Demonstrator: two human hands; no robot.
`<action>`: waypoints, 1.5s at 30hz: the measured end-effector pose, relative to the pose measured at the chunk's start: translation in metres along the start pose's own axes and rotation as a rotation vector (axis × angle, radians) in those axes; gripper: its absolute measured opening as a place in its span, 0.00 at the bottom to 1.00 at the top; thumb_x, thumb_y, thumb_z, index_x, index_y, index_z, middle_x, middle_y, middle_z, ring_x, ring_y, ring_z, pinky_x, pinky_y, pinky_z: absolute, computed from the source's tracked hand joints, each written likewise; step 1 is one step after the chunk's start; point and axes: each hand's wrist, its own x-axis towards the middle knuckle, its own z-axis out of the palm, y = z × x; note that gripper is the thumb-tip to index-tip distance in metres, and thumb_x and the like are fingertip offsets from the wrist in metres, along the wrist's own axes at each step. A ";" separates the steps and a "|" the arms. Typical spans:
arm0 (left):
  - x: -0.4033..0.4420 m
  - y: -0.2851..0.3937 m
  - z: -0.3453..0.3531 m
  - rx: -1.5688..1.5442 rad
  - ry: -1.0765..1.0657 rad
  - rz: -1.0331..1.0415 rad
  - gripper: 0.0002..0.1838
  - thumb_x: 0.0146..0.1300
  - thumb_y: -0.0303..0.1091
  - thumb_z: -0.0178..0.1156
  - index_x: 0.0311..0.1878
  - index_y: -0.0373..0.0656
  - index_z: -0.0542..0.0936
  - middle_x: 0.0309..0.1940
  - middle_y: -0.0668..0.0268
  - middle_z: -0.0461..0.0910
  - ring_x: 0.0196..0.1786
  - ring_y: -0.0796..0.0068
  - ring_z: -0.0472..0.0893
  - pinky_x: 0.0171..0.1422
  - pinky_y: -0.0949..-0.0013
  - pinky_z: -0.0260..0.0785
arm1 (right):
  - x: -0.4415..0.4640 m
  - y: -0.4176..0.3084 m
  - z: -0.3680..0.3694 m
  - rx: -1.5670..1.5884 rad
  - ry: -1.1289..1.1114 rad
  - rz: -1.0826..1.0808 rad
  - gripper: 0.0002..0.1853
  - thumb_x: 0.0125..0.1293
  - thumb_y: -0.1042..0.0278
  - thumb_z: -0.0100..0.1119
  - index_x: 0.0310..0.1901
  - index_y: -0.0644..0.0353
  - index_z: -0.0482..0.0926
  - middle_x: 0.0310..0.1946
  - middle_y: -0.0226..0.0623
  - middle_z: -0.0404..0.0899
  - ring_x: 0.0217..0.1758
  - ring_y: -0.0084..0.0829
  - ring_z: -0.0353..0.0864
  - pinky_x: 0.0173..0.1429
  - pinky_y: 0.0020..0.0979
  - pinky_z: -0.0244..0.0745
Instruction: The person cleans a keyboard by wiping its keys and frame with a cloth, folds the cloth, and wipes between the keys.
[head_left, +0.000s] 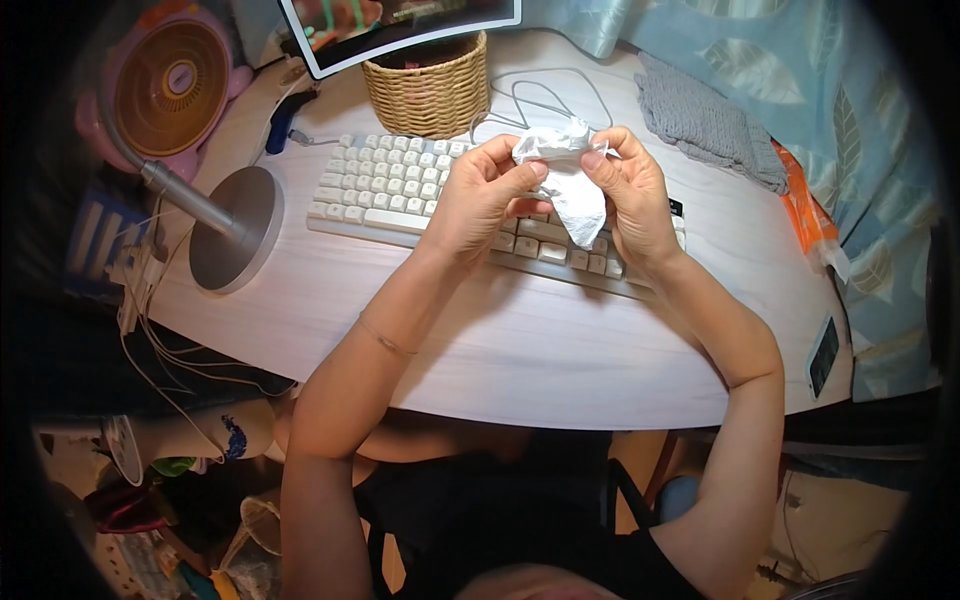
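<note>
A crumpled white tissue (578, 200) is stretched between my two hands, above the keyboard. My left hand (490, 192) pinches its left side between thumb and fingers. On the other side, my right hand (630, 190) grips the upper right edge, thumb pressed on top. One corner of the tissue hangs down between the hands. Beneath lies a pale keyboard (378, 190) with cream and light grey keys; my hands and the tissue hide part of its middle and right side.
Behind the keyboard stand a wicker basket (428, 88) and a monitor (400, 35). A round metal lamp base (235, 230) and a pink fan heater (172, 85) are at left. A grey knitted cloth (705, 120), an orange packet (803, 205) and a phone (823, 358) lie at right.
</note>
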 end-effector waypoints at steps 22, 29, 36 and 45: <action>-0.002 -0.002 -0.005 0.100 -0.129 0.162 0.08 0.64 0.24 0.52 0.38 0.38 0.81 0.46 0.64 0.76 0.46 0.79 0.77 0.47 0.73 0.73 | -0.009 -0.001 -0.003 0.054 -0.172 -0.067 0.11 0.66 0.82 0.49 0.44 0.61 0.81 0.41 0.33 0.82 0.37 0.19 0.81 0.37 0.22 0.80; 0.001 0.004 0.000 -0.075 -0.063 0.029 0.15 0.69 0.40 0.52 0.45 0.37 0.77 0.51 0.59 0.74 0.51 0.75 0.76 0.53 0.68 0.74 | -0.013 -0.011 0.002 -0.243 -0.275 -0.252 0.17 0.69 0.63 0.45 0.35 0.68 0.80 0.33 0.36 0.78 0.41 0.26 0.74 0.53 0.29 0.67; 0.002 -0.002 -0.005 0.117 -0.145 -0.021 0.10 0.65 0.31 0.66 0.45 0.41 0.77 0.38 0.69 0.80 0.36 0.85 0.80 0.36 0.81 0.75 | -0.013 -0.003 0.000 -0.356 -0.156 -0.233 0.08 0.68 0.68 0.64 0.35 0.62 0.79 0.31 0.28 0.77 0.34 0.16 0.74 0.39 0.20 0.71; 0.000 -0.002 0.004 0.077 -0.049 0.113 0.08 0.66 0.31 0.65 0.43 0.40 0.77 0.35 0.69 0.79 0.27 0.86 0.76 0.25 0.82 0.69 | -0.009 -0.012 0.011 -0.033 -0.015 0.150 0.10 0.64 0.69 0.68 0.41 0.59 0.75 0.34 0.29 0.80 0.34 0.16 0.79 0.36 0.19 0.77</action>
